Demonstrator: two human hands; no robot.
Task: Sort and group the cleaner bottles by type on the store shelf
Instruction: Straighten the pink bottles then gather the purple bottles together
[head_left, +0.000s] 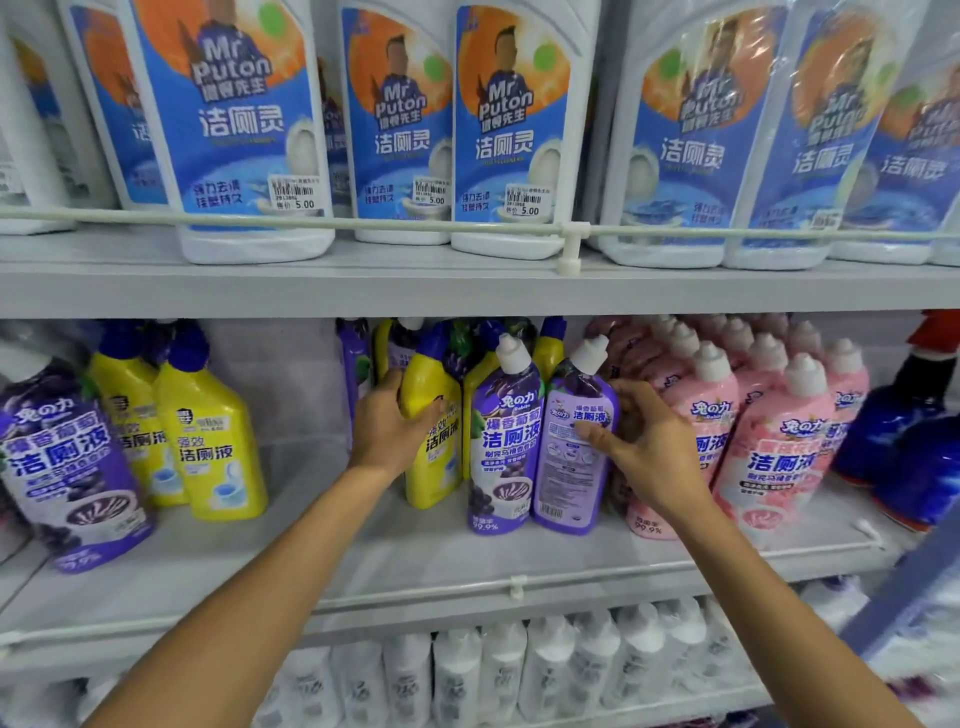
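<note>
Where the purple bottle (574, 447) stands: middle shelf (363, 551), upright, between its front-facing twin (504, 441) and the pink bottles (769, 447), close against both.
Purple bottle's look: white cap, lilac back label with small print and a barcode facing out, so it stands wrong way round.
Right hand (644, 452): fingers curled round the bottle's right side, one tip pressed on the label, likely to turn it face-out.
Left hand (395, 426): fingers wrapped round the shoulder of a yellow bottle (431, 441) just left of the twin, probably to lift it clear of the purples.
Yellow pair (208, 441): well apart to the left, a fair home for it.
Back rows: possibly mixed yellow and purple; too dark to tell.
</note>
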